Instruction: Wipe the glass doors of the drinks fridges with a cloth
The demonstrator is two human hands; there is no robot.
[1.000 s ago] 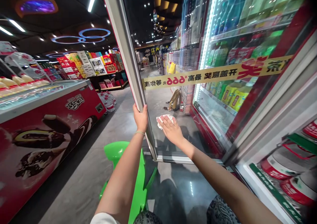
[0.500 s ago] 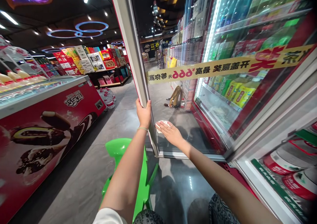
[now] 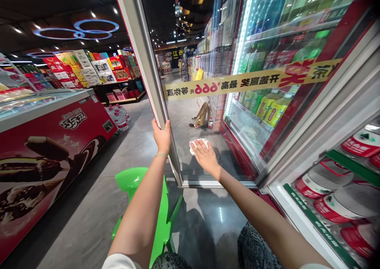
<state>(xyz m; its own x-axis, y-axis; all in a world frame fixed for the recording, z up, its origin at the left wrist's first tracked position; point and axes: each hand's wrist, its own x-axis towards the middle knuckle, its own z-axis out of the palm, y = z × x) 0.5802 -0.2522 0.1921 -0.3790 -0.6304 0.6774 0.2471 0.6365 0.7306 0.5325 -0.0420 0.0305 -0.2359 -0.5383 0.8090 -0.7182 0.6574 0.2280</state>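
"Right hand [image 3: 204, 156] and white cloth [image 3: 192, 150] have slid across the glass [image 3: 183, 158], farther from the door frame [image 3: 143, 59] than half a second ago."

"How open is that hand?"

"Flat, fingers stretched over the cloth, which lies against the lower part of the pane."

"And the left hand [image 3: 162, 138]?"

"Clamped on the frame's edge as before, thumb toward the glass side. The hands are apart, both below the yellow strip [image 3: 249, 82]."

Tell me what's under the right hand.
A white cloth, against the glass door; only its edges show. The right hand covers the rest, and the glass behind is hidden.
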